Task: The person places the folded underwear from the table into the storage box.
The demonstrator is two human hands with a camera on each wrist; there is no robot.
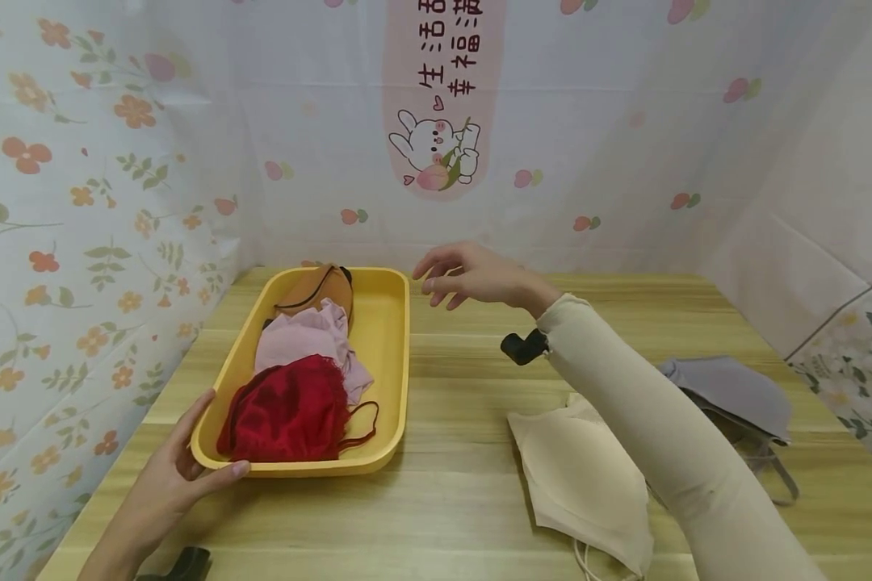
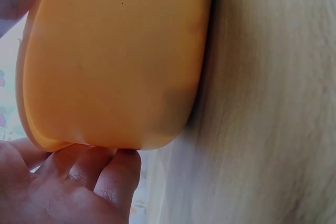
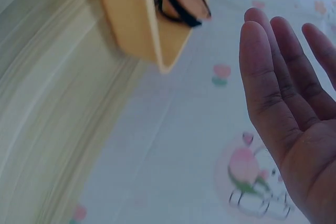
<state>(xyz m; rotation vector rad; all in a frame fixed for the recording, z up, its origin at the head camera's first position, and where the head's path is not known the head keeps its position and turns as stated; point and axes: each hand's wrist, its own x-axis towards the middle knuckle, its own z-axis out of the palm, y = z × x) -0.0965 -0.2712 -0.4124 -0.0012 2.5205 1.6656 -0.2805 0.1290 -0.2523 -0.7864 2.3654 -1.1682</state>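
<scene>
My left hand [image 1: 161, 484] grips the near left corner of a yellow plastic tray [image 1: 403, 379], thumb at the near rim and fingers along the left side. The left wrist view shows those fingers [image 2: 118, 179] against the tray's outer wall [image 2: 115, 66]. Inside the tray lie a red lace-edged bra [image 1: 291, 411], a crumpled pink garment [image 1: 298, 339] and a brown bra [image 1: 327, 292] with black trim. My right hand [image 1: 472, 274] hovers just right of the tray's far right corner, fingers loosely bent and holding nothing. In the right wrist view its fingers [image 3: 262, 72] extend, with the palm bare.
On the right of the wooden table [image 1: 450, 508] lie a beige bra [image 1: 581, 476] and a grey-purple bra [image 1: 734, 395], partly behind the right sleeve [image 1: 654, 420]. Patterned cloth [image 1: 320, 121] encloses the table at the back and sides.
</scene>
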